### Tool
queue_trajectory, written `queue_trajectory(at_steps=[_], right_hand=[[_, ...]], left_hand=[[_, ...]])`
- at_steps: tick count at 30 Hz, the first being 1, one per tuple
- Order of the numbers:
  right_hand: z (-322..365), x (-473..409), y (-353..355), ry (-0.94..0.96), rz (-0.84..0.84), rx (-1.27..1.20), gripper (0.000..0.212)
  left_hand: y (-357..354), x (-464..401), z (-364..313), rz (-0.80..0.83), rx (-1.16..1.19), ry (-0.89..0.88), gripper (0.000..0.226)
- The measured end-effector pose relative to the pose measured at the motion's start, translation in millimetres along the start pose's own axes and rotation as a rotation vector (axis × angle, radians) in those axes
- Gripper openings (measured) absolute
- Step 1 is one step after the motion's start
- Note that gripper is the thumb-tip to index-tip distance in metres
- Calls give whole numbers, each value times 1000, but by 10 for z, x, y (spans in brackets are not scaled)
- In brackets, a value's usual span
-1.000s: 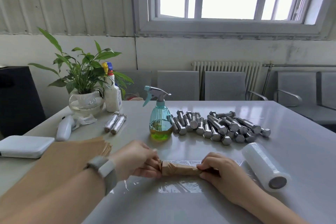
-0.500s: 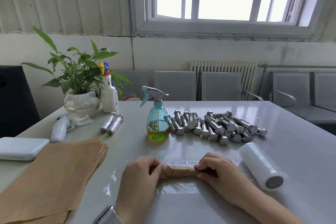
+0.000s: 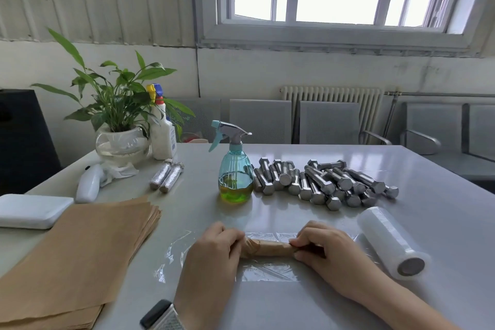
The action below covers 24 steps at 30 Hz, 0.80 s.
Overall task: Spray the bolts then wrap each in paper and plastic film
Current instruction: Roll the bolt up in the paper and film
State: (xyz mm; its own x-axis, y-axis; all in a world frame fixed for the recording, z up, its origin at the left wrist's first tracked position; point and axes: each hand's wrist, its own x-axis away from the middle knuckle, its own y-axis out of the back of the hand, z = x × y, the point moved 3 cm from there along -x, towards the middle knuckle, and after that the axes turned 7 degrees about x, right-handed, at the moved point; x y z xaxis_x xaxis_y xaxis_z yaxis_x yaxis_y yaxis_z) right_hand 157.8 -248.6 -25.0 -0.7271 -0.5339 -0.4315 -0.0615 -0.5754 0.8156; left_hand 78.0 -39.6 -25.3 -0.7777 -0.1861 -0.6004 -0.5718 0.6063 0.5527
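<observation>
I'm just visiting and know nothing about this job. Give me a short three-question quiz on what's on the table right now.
1. True or false: the spray bottle stands upright to the left of the bare bolts.
2. What do both hands hold? A) the film roll B) a paper-wrapped bolt C) the brown paper stack
3. How many finished wrapped bolts lie near the potted plant?

Key: 1 true. 2 B: the left hand and right hand grip its ends, over a sheet of plastic film. 3 two.
</observation>
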Motion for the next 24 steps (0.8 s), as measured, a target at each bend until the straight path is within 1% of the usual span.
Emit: queue_trajectory(at_steps=[3,4,6,8,10,11,12,13,14,15,16,17,18,19,20,22,23,24], right_hand=[[-5,5,-5,6,2,-2,10],[-8,5,-6,7,2,0,10],[-13,5,-9,6,2,3,10],[-15,6,-9,6,0,8,9],[-12,11,-5,1,1,9,9],[-7,15,-2,1,6,11,9],[1,17,1,1,9,11,9],[8,18,7,0,9,9,9],[13,18,13,-2,8,8,10],[15,16,17,-4,7,9,10],[15,13,17,-5,8,10,10],[13,10,16,-7,8,8,10],[11,9,16,-11,7,4,10],[10,10,16,-14,6,0,10],[11,13,16,-14,6,-2,10],[11,15,14,-7,5,0,10],[9,14,12,-4,4,2,10],[6,11,11,-3,4,4,10]], left_hand=[[-19,-19,1,75,0,-11,12],[-30,-22,-18,117,-50,-22,12],[-49,-25,-114,200,-278,-83,3],[-77,8,-225,220,-464,-206,5],[-100,57,-313,243,-570,-248,15],[-113,84,-339,294,-581,-219,12],[-96,68,-348,317,-531,-174,15],[-80,49,-282,344,-452,-64,21],[8,-8,-195,321,-337,37,25],[111,-84,-109,336,-145,174,27],[229,-189,0,310,54,292,24],[374,-287,139,239,170,384,19],[511,-356,290,170,197,466,16],[641,-421,432,123,138,515,15],[742,-463,588,117,-1,532,14],[823,-479,856,211,-305,554,16],[819,-471,914,268,-395,567,20],[794,-457,945,315,-436,578,26]])
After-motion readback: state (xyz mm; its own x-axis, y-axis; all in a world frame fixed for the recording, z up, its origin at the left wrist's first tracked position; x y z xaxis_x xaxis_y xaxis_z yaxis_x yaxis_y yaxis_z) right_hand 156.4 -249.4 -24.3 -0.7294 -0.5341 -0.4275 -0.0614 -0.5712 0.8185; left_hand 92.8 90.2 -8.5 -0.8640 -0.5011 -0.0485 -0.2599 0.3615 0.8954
